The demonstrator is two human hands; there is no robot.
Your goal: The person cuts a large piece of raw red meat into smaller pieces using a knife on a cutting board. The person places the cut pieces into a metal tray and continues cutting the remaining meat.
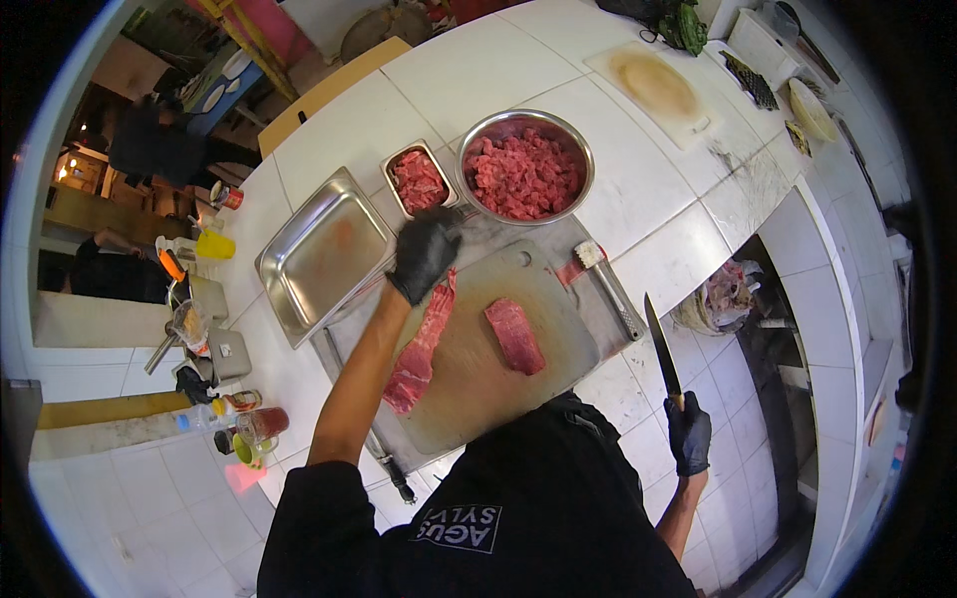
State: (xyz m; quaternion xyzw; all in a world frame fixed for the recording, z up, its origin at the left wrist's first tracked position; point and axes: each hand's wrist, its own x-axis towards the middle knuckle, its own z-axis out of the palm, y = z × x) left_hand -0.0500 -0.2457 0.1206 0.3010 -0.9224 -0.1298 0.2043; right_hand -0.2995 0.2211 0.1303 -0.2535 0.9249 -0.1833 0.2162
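Observation:
My right hand (688, 433), in a black glove, grips a long kitchen knife (659, 351) off to the right of the counter, blade pointing away from me. My left hand (426, 250), also gloved and somewhat blurred, hovers at the far edge of the grey cutting board (478, 389), close to a small steel pan of meat pieces (419, 179). Its fingers are turned from view, so I cannot tell whether they hold anything. On the board lie a long strip of raw meat (422, 351), reaching up toward my left wrist, and a short thick piece of meat (514, 336).
A steel bowl (587, 176) of diced meat stands beyond the board. Left is a shallow steel tray (321, 261). A meat tenderizer (611, 291) and a black-handled tool (396, 478) flank the board. Farther right lies a white cutting board (688, 131). Two people are in the background.

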